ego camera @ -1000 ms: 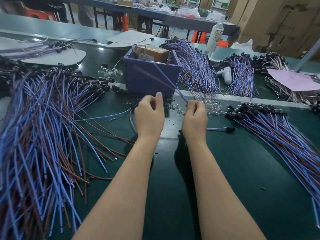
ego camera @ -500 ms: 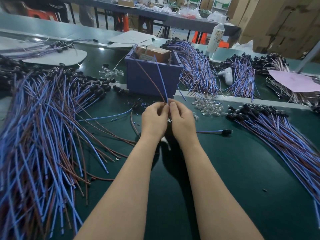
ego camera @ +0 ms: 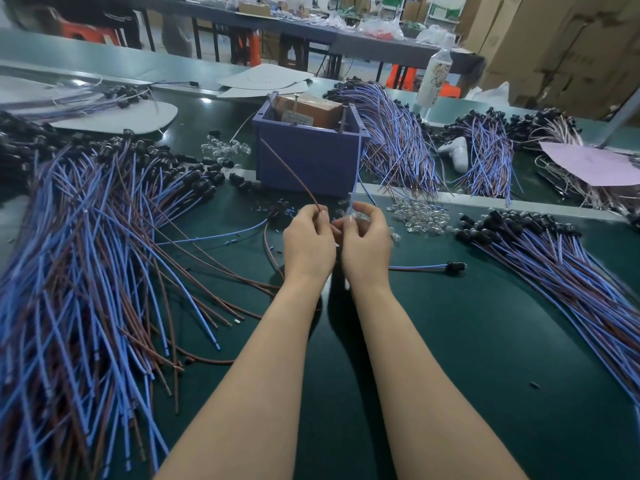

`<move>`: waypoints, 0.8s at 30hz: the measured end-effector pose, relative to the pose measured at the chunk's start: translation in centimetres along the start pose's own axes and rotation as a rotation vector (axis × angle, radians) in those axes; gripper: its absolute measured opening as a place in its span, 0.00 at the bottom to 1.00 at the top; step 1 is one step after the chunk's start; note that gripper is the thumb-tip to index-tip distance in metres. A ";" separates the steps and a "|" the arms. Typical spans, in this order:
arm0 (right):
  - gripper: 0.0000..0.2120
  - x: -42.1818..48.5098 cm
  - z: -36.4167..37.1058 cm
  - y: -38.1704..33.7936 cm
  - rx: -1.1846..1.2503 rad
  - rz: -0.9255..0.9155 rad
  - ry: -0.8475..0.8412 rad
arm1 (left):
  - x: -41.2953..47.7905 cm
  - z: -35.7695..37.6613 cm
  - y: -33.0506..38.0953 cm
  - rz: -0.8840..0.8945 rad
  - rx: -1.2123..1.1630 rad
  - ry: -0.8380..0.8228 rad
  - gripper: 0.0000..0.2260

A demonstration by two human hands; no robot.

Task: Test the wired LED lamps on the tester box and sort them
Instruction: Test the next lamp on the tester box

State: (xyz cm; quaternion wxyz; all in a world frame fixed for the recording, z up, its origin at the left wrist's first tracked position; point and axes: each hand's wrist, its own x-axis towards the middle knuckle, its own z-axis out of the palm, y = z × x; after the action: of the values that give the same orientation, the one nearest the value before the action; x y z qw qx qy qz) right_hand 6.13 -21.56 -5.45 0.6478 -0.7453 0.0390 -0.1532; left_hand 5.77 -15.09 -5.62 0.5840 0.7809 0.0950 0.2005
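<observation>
Left hand (ego camera: 308, 240) pinches a brown wire (ego camera: 291, 174); right hand (ego camera: 367, 244) pinches a blue wire (ego camera: 356, 168). Both wires rise in front of the tester box (ego camera: 311, 164) just beyond the hands.

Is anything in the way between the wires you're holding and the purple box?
Nothing visible blocks them. The brown wire in the left hand and the blue wire in the right hand run freely up to the purple box.

Two hands (ego camera: 308, 244) (ego camera: 367, 244), two held wires (ego camera: 290, 173) (ego camera: 356, 168), one box (ego camera: 325, 157)
</observation>
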 end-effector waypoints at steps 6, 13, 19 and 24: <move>0.12 -0.1 0.9 -0.5 -0.070 -0.036 0.028 | 0.5 -0.2 -0.2 0.034 -0.005 0.016 0.11; 0.11 -0.3 1.2 -0.1 -0.096 -0.065 0.038 | 1.2 -0.5 -0.5 -0.017 -0.027 -0.071 0.11; 0.11 -0.1 1.1 0.0 -0.084 -0.047 0.038 | 1.4 -0.4 -0.5 -0.032 -0.046 -0.084 0.10; 0.11 -0.1 1.1 0.0 -0.066 -0.035 0.044 | 1.3 -0.1 -0.4 -0.014 -0.030 -0.029 0.10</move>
State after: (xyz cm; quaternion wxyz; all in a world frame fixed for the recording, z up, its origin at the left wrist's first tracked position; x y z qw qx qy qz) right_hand 6.33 -20.44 -5.59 0.6192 -0.7631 0.0449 -0.1796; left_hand 6.93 -14.40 -5.74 0.5982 0.7742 0.0891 0.1863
